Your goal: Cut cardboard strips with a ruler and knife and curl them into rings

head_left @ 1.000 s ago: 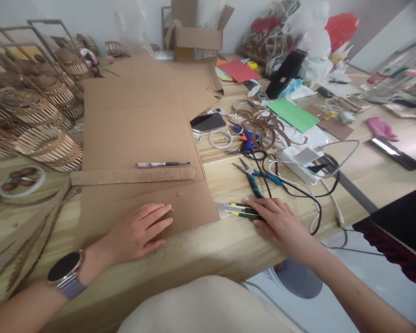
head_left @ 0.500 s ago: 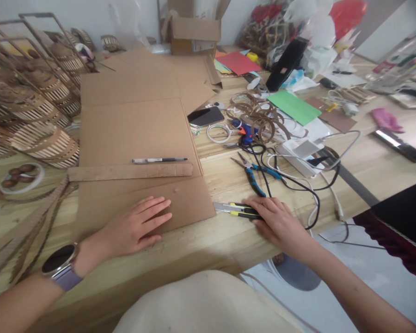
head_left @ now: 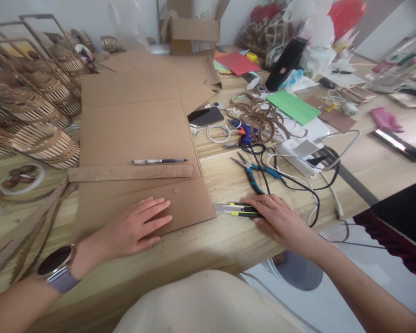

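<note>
Little has moved: your right hand point(head_left: 280, 219) has crept slightly leftward along the utility knife point(head_left: 236, 210). The knife lies on the wooden table point(head_left: 225, 182), just off the near right corner of the cardboard sheet point(head_left: 135, 134), metal end towards it. Your fingers lie over the handle; whether the thumb closes beneath cannot be told. Your left hand point(head_left: 135, 229) stays flat on the sheet, fingers spread. Advice: seat the handle fully and keep your fingers behind the blade end. A cardboard strip point(head_left: 130, 172) and pen point(head_left: 159, 161) lie farther up the sheet, with pliers point(head_left: 254, 175) beyond the knife.
</note>
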Action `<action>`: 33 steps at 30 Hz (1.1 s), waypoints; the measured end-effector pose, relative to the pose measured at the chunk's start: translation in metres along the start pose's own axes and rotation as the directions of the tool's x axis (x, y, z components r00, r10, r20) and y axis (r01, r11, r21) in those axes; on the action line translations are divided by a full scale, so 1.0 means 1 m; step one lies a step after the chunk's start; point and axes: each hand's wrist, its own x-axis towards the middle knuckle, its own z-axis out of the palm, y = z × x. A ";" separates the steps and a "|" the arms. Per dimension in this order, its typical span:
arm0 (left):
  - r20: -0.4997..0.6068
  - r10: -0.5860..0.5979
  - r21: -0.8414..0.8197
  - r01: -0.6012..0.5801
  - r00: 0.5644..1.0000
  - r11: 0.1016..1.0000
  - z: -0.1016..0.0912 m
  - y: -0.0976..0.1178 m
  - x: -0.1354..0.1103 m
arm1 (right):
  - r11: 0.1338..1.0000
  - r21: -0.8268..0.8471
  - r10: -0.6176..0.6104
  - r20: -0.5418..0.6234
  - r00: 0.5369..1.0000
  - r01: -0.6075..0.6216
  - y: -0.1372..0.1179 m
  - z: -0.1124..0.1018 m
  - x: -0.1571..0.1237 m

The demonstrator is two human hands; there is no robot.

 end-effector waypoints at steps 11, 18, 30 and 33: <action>-0.018 0.005 -0.016 -0.006 1.000 1.000 -0.004 0.001 0.000 | 1.000 0.016 -0.001 0.008 1.000 0.000 0.009 -0.007 -0.002; -0.024 0.009 -0.034 -0.010 1.000 0.999 -0.002 0.000 -0.002 | 0.998 0.056 0.023 0.034 0.999 -0.025 0.011 -0.013 -0.005; -0.032 -0.009 -0.075 0.006 0.999 0.997 0.000 -0.002 -0.003 | 0.995 0.100 0.004 0.042 0.999 -0.008 -0.002 -0.010 -0.005; -0.034 -0.008 -0.054 0.006 0.999 0.999 0.002 0.000 -0.003 | 0.997 0.076 0.013 0.038 0.999 -0.016 -0.004 -0.010 -0.005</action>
